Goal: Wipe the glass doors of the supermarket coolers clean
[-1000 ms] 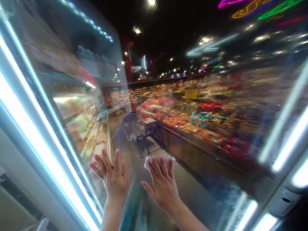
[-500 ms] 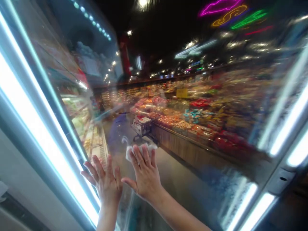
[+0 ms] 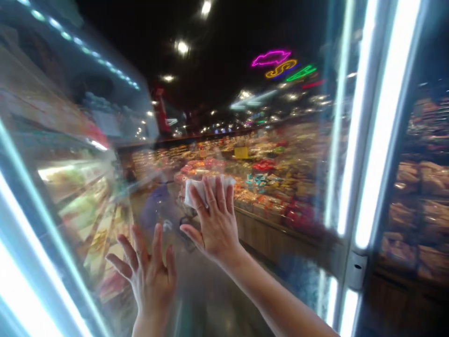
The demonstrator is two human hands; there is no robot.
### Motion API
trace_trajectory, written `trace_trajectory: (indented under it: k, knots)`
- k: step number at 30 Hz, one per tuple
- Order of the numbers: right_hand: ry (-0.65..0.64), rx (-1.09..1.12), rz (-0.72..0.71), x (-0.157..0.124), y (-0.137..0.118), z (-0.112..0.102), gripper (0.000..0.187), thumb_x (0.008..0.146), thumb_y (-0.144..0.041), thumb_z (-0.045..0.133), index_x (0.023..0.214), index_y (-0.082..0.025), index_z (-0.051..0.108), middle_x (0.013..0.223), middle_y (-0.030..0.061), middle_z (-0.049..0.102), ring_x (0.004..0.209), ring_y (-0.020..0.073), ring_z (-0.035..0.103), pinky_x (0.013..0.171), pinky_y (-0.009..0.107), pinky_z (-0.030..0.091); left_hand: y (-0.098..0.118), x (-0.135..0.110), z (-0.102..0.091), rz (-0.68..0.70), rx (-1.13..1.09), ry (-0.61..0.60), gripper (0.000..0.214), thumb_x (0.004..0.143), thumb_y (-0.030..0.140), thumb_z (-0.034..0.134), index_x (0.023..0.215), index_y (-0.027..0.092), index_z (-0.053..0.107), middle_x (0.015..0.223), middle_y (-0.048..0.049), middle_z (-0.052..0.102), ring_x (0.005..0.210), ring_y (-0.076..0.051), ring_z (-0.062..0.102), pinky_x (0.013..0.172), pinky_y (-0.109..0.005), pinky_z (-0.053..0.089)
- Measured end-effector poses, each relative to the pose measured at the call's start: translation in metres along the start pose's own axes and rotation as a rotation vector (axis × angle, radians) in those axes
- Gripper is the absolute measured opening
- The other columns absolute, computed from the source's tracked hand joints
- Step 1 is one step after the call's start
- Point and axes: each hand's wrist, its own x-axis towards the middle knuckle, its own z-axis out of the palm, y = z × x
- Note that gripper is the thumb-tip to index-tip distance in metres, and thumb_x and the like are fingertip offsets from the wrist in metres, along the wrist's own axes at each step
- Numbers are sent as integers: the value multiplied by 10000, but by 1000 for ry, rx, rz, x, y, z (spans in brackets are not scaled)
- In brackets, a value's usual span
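My right hand [image 3: 219,224] lies with its fingers stretched over a white cloth [image 3: 196,192], pressing it flat on a glass pane [image 3: 266,290]. The cloth shows above and between the fingertips; its rest is hidden under the hand. Lower and to the left, my left hand [image 3: 150,271] is open, fingers spread, holding nothing. It is at or close to the glass; whether it touches I cannot tell.
Bright light tubes [image 3: 382,126] run along a metal frame with a lock [image 3: 357,267] on the right. More tubes [image 3: 24,276] shine at the lower left. Beyond or reflected in the glass are blurred store shelves [image 3: 94,229], heaped packaged goods [image 3: 263,196] and neon signs [image 3: 280,68].
My right hand has slid upward with the cloth beneath it. The view has swung to the right, bringing the lit frame further in. My left hand stays spread, slightly lower.
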Motion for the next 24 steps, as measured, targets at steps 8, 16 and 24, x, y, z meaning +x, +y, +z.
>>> trace_trajectory:
  k: [8, 16, 24]
  knots:
    - [66, -30, -40, 5, 87, -20, 902, 1022, -701, 277, 1685, -131, 54, 1774, 104, 12, 1628, 383, -17, 1313, 615, 76, 77, 56, 19, 109, 18, 38, 805, 984, 284, 576, 1648, 400, 137, 1773, -45, 11, 1628, -358, -68, 1264, -714, -71]
    - [100, 39, -25, 46, 156, -50, 915, 1020, -681, 359, 1683, -122, 67, 1765, 108, 107, 1634, 341, -45, 1307, 627, 170, 168, 98, 51, 84, -16, 116, 756, 1002, 349, 538, 1657, 347, 161, 1771, -66, 32, 1626, -383, -61, 1252, -741, -60]
    - [140, 35, 61, 86, 268, -82, 812, 1055, -597, 344, 1691, -187, 52, 1768, 87, 103, 1635, 322, -27, 1318, 633, 108, 245, 133, 69, 129, 17, 154, 696, 1004, 328, 558, 1637, 339, 269, 1764, -76, 96, 1633, -345, -34, 1281, -694, -36]
